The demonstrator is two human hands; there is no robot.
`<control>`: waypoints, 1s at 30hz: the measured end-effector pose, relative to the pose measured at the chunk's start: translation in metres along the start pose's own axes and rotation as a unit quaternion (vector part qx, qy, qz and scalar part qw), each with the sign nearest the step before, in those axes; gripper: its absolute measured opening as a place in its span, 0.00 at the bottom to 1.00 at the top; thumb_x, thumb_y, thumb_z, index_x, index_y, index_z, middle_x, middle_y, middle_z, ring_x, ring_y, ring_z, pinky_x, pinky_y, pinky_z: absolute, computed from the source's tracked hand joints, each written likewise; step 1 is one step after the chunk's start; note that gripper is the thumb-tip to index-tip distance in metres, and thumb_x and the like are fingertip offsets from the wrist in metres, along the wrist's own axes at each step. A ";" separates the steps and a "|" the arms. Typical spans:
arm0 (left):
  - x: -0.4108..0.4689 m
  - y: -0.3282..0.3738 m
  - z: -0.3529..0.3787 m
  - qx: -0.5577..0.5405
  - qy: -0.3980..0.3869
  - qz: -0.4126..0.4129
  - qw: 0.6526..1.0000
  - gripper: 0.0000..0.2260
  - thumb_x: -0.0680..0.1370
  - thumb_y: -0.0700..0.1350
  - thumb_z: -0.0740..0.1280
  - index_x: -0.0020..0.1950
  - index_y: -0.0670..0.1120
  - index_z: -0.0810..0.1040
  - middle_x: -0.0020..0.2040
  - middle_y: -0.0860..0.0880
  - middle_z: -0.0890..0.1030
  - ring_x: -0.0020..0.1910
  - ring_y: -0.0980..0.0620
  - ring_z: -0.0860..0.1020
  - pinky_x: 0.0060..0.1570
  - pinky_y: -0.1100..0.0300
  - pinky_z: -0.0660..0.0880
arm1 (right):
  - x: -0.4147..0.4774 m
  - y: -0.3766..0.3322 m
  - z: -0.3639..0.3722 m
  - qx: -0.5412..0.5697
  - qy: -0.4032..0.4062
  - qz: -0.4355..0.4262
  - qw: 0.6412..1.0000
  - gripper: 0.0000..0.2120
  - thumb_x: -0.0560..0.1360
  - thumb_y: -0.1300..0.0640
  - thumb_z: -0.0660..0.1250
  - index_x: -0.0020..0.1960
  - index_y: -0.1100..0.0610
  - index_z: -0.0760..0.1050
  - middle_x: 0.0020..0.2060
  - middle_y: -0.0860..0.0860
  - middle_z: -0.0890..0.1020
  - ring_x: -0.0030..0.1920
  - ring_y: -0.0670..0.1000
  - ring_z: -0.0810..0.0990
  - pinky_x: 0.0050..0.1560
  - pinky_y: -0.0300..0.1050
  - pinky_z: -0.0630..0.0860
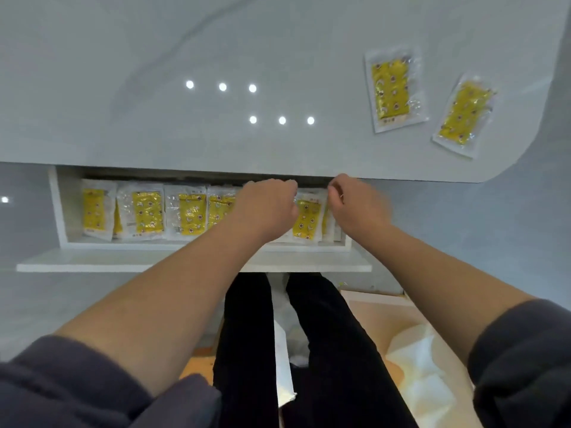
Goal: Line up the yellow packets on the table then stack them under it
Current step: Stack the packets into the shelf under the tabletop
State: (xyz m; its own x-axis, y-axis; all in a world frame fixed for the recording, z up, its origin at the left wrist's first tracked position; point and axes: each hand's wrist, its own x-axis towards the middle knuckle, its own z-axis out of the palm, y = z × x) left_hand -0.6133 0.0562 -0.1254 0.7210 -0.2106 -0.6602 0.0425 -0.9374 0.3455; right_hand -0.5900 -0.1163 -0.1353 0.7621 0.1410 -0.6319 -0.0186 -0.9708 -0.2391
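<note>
Take the shelf (58,211) under the table (185,143) as the reference. At its left end, a row of yellow packets (188,213) stands on edge, faces outward, each overlapping or touching the next.

At the shelf's middle, the left hand (265,208) reaches in with its fingers curled over the packet tops. The knuckles hide whether it grips one or only presses. Just right of it stands one packet (307,217), with thin edges of more behind it at the shelf's right end.

The right hand (355,205) hovers there under the table's lip, fingers curled. I cannot tell whether it pinches anything.

The step looks like seating a packet into the right end of the row. It would go best with the left hand steadying the standing ones while the right hand slides the newcomer in upright, face out, so none topple.

Above and right of the shelf, a straight packet (392,88) and a skewed packet (463,115) lie flat on the table, waiting.
</note>
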 end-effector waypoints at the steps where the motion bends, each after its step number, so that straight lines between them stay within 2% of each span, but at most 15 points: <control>1: 0.005 0.008 -0.008 -0.004 0.014 0.006 1.000 0.11 0.79 0.46 0.57 0.58 0.46 0.74 0.50 0.48 0.80 0.48 0.46 0.78 0.44 0.54 0.70 | 0.002 0.002 -0.012 0.021 0.027 0.021 0.999 0.11 0.81 0.52 0.54 0.53 0.54 0.74 0.43 0.48 0.79 0.41 0.51 0.75 0.38 0.45 0.68; 3: 0.020 0.025 -0.021 -0.012 0.050 0.018 0.999 0.10 0.79 0.45 0.57 0.56 0.46 0.75 0.48 0.48 0.79 0.47 0.46 0.77 0.44 0.54 0.72 | 0.010 0.011 -0.032 0.067 0.081 0.062 0.992 0.10 0.80 0.53 0.55 0.52 0.54 0.74 0.45 0.49 0.78 0.43 0.50 0.75 0.40 0.45 0.68; 6: 0.048 0.055 -0.037 -0.014 0.082 0.030 0.996 0.12 0.79 0.44 0.58 0.60 0.45 0.74 0.55 0.47 0.76 0.54 0.46 0.74 0.50 0.52 0.71 | 0.028 0.034 -0.053 0.121 0.150 0.125 0.973 0.09 0.78 0.55 0.58 0.54 0.54 0.75 0.51 0.50 0.75 0.50 0.51 0.75 0.48 0.49 0.72; 9: 0.077 0.083 -0.046 -0.009 0.122 0.013 0.992 0.13 0.79 0.45 0.59 0.63 0.45 0.72 0.60 0.46 0.73 0.57 0.45 0.71 0.50 0.53 0.69 | 0.045 0.061 -0.070 0.126 0.197 0.157 0.960 0.11 0.77 0.56 0.60 0.58 0.55 0.74 0.59 0.52 0.72 0.59 0.53 0.72 0.57 0.51 0.71; 12: 0.109 0.105 -0.048 -0.015 0.179 -0.009 0.984 0.17 0.77 0.45 0.63 0.66 0.45 0.71 0.64 0.45 0.71 0.59 0.45 0.71 0.50 0.53 0.68 | 0.060 0.090 -0.086 0.109 0.226 0.190 0.949 0.16 0.75 0.57 0.61 0.62 0.54 0.71 0.64 0.52 0.69 0.64 0.54 0.69 0.57 0.52 0.68; 15: 0.139 0.123 -0.047 -0.016 0.234 -0.039 0.971 0.24 0.73 0.44 0.69 0.68 0.45 0.70 0.69 0.43 0.69 0.65 0.41 0.70 0.52 0.49 0.71 | 0.075 0.117 -0.100 0.121 0.232 0.232 0.937 0.19 0.74 0.56 0.63 0.65 0.53 0.68 0.68 0.51 0.66 0.66 0.55 0.67 0.59 0.56 0.68; 18: 0.160 0.134 -0.049 -0.015 0.267 -0.068 0.961 0.32 0.71 0.47 0.73 0.73 0.46 0.65 0.74 0.41 0.64 0.72 0.39 0.64 0.61 0.45 0.69 | 0.087 0.135 -0.108 0.148 0.217 0.252 0.931 0.24 0.74 0.53 0.66 0.68 0.53 0.66 0.68 0.51 0.66 0.66 0.55 0.67 0.56 0.55 0.70; 22: 0.178 0.140 -0.054 -0.004 0.217 -0.091 0.972 0.38 0.73 0.52 0.73 0.77 0.49 0.57 0.77 0.43 0.57 0.76 0.41 0.55 0.69 0.44 0.61 | 0.098 0.144 -0.118 0.160 0.203 0.262 0.930 0.31 0.71 0.49 0.71 0.70 0.53 0.63 0.66 0.53 0.67 0.66 0.56 0.66 0.55 0.54 0.72; 25: 0.180 0.139 -0.057 -0.003 0.212 -0.101 0.972 0.39 0.71 0.50 0.75 0.76 0.50 0.58 0.73 0.45 0.62 0.74 0.43 0.59 0.68 0.43 0.62 | 0.102 0.145 -0.118 0.189 0.203 0.254 0.927 0.34 0.69 0.50 0.73 0.70 0.52 0.63 0.66 0.53 0.66 0.64 0.57 0.68 0.54 0.52 0.72; 30: 0.174 0.139 -0.056 0.037 0.225 -0.092 0.969 0.40 0.67 0.51 0.77 0.74 0.47 0.62 0.65 0.45 0.70 0.63 0.43 0.69 0.62 0.46 0.66 | 0.100 0.139 -0.113 0.211 0.179 0.217 0.936 0.38 0.67 0.47 0.75 0.71 0.50 0.60 0.63 0.52 0.66 0.55 0.56 0.76 0.47 0.46 0.72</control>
State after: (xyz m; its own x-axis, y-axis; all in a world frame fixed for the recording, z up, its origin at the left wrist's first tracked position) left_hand -0.4430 -0.0955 -0.1547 0.9353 0.0896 -0.3424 0.1624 -0.9682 0.1902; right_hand -0.4429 -0.2590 -0.1481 0.7906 -0.3963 -0.4668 -0.5731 -0.7474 -0.3360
